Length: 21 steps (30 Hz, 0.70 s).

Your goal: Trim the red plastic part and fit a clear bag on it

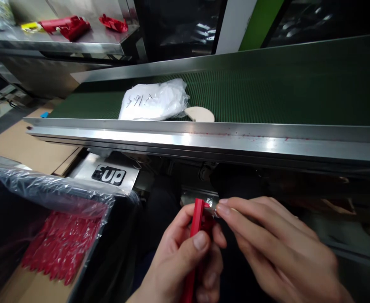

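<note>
Before the green conveyor, our left hand grips a red part, while our right hand pinches a small piece, too blurred to name, just beside it.

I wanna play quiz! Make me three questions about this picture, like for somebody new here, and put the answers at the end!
1. What colour is the long part in the left hand?
A) green
B) red
C) yellow

2. True or false: the white bag with writing on it lies on the green belt.

3. Fill in the missing word: the dark box at the lower left, where many red pieces lie, is lined with clear ____.

Key: 1. B, red. 2. True. 3. plastic.
</note>
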Tool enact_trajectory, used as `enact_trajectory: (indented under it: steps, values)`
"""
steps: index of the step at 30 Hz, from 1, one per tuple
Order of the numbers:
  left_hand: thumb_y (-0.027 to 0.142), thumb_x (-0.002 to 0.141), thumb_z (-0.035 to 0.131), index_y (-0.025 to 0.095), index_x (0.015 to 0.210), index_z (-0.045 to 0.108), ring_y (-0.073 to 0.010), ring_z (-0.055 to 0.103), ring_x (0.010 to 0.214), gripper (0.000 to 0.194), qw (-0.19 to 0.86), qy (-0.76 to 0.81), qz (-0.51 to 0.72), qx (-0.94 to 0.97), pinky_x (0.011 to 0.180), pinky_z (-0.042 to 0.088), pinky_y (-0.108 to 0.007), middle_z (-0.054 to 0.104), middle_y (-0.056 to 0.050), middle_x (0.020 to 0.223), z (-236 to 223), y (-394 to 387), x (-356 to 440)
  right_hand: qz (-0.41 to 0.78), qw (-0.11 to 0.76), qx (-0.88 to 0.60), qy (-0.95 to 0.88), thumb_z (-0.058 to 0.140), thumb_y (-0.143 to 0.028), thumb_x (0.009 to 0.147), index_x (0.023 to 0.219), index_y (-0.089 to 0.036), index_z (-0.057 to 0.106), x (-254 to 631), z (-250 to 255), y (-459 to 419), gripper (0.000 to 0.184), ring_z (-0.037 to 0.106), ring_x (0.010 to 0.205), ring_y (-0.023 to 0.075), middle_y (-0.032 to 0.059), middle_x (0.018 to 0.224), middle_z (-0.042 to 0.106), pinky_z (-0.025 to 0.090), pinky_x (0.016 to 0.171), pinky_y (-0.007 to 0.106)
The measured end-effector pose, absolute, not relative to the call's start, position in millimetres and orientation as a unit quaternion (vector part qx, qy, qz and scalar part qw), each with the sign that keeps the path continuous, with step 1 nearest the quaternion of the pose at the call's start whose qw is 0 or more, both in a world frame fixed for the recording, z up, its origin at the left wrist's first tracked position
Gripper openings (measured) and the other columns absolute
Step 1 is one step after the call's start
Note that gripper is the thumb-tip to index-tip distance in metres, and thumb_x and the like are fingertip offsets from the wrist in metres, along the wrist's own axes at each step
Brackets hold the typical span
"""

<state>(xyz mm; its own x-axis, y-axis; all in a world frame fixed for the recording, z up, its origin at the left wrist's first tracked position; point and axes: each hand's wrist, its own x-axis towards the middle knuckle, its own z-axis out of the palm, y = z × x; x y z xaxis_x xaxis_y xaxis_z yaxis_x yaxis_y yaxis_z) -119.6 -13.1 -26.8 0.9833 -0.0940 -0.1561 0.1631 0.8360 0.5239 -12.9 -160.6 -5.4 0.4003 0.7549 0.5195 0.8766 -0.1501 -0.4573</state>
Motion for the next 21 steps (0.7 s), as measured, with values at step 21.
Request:
enact_trajectory:
  steps: [21]
  values:
    - [0.04, 0.096, 0.049, 0.016, 0.122, 0.055, -0.01, 0.053, 0.055, 0.036, 0.979, -0.002, -0.087, 0.183, 0.048, 0.041, -0.015, 0.067, -0.013, 0.086, -34.2, -15.0, -125.6, -0.085, 0.413, -0.781, -0.461, 0.055, 0.002, 0.085, 0.122, -0.019, 0.063, 0.9, -12.4, -166.4, 0.043, 0.063, 0.099, 0.0189, 0.0066, 0.113, 0.065, 0.052, 0.084, 0.034]
